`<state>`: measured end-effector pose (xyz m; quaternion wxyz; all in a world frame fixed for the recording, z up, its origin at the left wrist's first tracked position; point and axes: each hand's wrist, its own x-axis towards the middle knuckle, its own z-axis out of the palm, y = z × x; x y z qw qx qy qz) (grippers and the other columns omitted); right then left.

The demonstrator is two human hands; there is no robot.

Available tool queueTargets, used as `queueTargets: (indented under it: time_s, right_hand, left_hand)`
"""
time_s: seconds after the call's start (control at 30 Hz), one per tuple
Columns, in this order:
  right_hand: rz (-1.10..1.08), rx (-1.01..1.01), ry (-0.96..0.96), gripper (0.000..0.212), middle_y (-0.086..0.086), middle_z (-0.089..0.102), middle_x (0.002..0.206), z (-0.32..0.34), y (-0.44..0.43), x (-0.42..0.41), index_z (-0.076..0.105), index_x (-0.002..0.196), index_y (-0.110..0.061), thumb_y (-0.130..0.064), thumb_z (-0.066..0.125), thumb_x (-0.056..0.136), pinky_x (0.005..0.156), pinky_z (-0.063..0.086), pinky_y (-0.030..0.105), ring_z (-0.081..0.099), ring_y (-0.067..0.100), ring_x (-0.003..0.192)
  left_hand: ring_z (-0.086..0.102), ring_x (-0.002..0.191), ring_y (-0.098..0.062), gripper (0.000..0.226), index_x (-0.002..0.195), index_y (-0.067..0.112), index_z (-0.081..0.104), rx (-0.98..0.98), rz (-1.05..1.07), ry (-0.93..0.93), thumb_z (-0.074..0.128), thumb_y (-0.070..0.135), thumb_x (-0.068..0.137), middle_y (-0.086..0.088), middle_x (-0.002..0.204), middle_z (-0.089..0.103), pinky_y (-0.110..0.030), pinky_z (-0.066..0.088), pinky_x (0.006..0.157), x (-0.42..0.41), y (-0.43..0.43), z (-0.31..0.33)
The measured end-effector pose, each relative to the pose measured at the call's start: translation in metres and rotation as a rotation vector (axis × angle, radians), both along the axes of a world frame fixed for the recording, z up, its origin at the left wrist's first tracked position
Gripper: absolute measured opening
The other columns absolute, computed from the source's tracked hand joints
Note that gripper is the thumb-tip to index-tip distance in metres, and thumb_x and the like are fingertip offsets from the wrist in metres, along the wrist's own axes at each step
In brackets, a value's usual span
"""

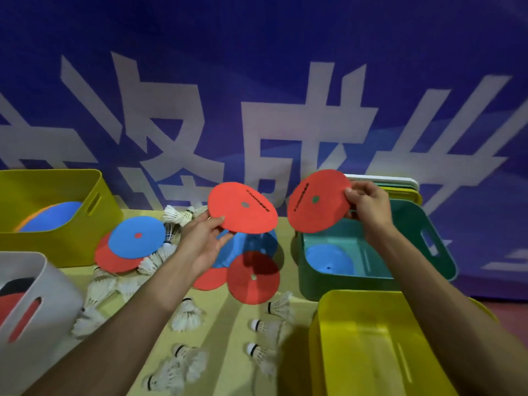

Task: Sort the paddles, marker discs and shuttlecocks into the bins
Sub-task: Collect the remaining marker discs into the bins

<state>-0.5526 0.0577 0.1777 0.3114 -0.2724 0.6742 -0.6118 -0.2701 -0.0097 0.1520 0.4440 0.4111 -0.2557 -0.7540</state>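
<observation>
- L hand (200, 241): raised over mid table (225, 352), thumb + fingers pinching near edge of red disc A (243, 208). Disc in air, tilted, black print on its face.
- R hand (365, 207): pinches right edge of red disc B (317, 201), thumb in front, fingers behind. Disc in air, over left rim of green bin (343, 287).
- Discs A + B side by side, small gap, not touching.
- Green bin, right of centre: one blue disc (328, 257) lies on its floor.
- Far yellow bin (43, 244), back left: blue disc on top of an orange one inside.
- Grey bin (57, 284), near left: red + black item inside, only partly seen, cannot tell what.
- Near yellow bin (357, 338), front right, just in front of green bin; R forearm crosses over it.
- Table, left of centre: blue table disc (137, 235) lies on a red one (114, 261).
- Below disc A: another blue disc, partly hidden; front red disc (253, 277) overlaps it.
- Shuttlecocks (187, 314): white, loose on table, clusters at left, back and front.
- Stacked bins (400, 187) behind green bin.
- Blue banner (257, 81), white characters, behind table.
</observation>
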Motion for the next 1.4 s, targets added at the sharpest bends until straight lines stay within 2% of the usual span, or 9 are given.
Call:
queueTargets:
  time_s: [0.23, 0.47, 0.77, 0.9, 1.0, 1.03, 1.2, 1.3, 1.4]
  right_hand:
    - [-0.075, 0.187, 0.182, 0.011, 0.013, 0.066, 0.092, -0.030, 0.021, -0.050, 0.063, 0.100, -0.011, -0.010, 0.061, 0.089, 0.056, 0.053, 0.031, 0.063, 0.021, 0.069]
    - [0.091, 0.385, 0.224, 0.013, 0.010, 0.063, 0.090, -0.070, 0.016, -0.054, 0.062, 0.102, -0.005, -0.004, 0.056, 0.091, 0.051, 0.052, 0.029, 0.061, 0.018, 0.066]
    - [0.171, 0.602, 0.158, 0.012, 0.017, 0.065, 0.088, -0.110, 0.003, -0.061, 0.065, 0.093, -0.003, -0.005, 0.054, 0.088, 0.061, 0.058, 0.038, 0.063, 0.027, 0.071]
    - [0.276, 0.793, 0.407, 0.024, 0.020, 0.065, 0.103, -0.111, 0.013, -0.071, 0.064, 0.105, 0.003, -0.008, 0.053, 0.088, 0.074, 0.057, 0.043, 0.062, 0.035, 0.089]
    - [0.294, 0.765, 0.557, 0.023, 0.020, 0.068, 0.108, -0.104, 0.018, -0.071, 0.069, 0.102, 0.001, -0.009, 0.054, 0.088, 0.086, 0.050, 0.040, 0.063, 0.032, 0.095]
    - [0.291, 0.702, 0.528, 0.021, 0.018, 0.069, 0.107, -0.099, 0.019, -0.069, 0.070, 0.101, -0.001, -0.010, 0.055, 0.089, 0.087, 0.050, 0.040, 0.064, 0.032, 0.096]
    - [0.400, 0.336, -0.117, 0.026, 0.008, 0.066, 0.093, -0.050, 0.028, -0.037, 0.061, 0.108, -0.006, -0.026, 0.046, 0.100, 0.069, 0.054, 0.034, 0.066, 0.020, 0.072]
    - [0.477, 0.225, -0.218, 0.028, 0.002, 0.063, 0.073, -0.026, 0.035, -0.023, 0.065, 0.101, -0.007, -0.031, 0.050, 0.098, 0.053, 0.054, 0.027, 0.060, 0.016, 0.062]
    - [0.428, 0.189, -0.217, 0.023, 0.010, 0.063, 0.082, -0.019, 0.042, -0.022, 0.061, 0.113, -0.004, -0.012, 0.060, 0.092, 0.050, 0.056, 0.028, 0.058, 0.017, 0.064]
  left_hand:
    - [0.063, 0.093, -0.020, 0.029, 0.105, 0.012, 0.061, 0.020, -0.069, -0.005, 0.044, -0.008, 0.092, -0.008, 0.097, 0.067, -0.028, 0.059, 0.062, -0.031, 0.018, -0.003]
    - [0.066, 0.092, -0.021, 0.034, 0.115, 0.011, 0.059, 0.017, -0.046, -0.048, 0.045, -0.009, 0.091, -0.008, 0.101, 0.069, -0.029, 0.060, 0.063, -0.040, 0.031, -0.003]
    - [0.066, 0.102, -0.022, 0.039, 0.123, 0.012, 0.058, -0.016, -0.080, -0.081, 0.046, -0.008, 0.091, -0.010, 0.112, 0.068, -0.039, 0.052, 0.088, -0.041, 0.037, -0.007]
    - [0.066, 0.103, -0.024, 0.038, 0.122, 0.011, 0.058, -0.022, -0.100, -0.083, 0.047, -0.008, 0.091, -0.008, 0.107, 0.070, -0.040, 0.053, 0.087, -0.049, 0.037, -0.009]
    - [0.064, 0.104, -0.026, 0.037, 0.120, 0.011, 0.058, -0.023, -0.118, -0.069, 0.047, -0.009, 0.090, -0.009, 0.108, 0.069, -0.039, 0.057, 0.081, -0.059, 0.039, -0.009]
    - [0.065, 0.101, -0.025, 0.036, 0.117, 0.011, 0.059, -0.024, -0.122, -0.056, 0.047, -0.009, 0.090, -0.008, 0.106, 0.069, -0.037, 0.058, 0.077, -0.063, 0.040, -0.008]
    - [0.066, 0.098, -0.023, 0.034, 0.112, 0.012, 0.059, -0.048, -0.175, -0.021, 0.048, -0.011, 0.089, -0.010, 0.109, 0.068, -0.038, 0.059, 0.079, -0.081, 0.048, -0.001]
    - [0.068, 0.096, -0.022, 0.037, 0.119, 0.009, 0.057, -0.082, -0.214, -0.029, 0.048, -0.011, 0.089, -0.009, 0.109, 0.068, -0.037, 0.059, 0.079, -0.089, 0.051, 0.002]
    - [0.069, 0.093, -0.020, 0.035, 0.115, 0.010, 0.058, -0.133, -0.235, -0.075, 0.050, -0.011, 0.089, -0.006, 0.100, 0.071, -0.037, 0.059, 0.078, -0.093, 0.054, 0.006]
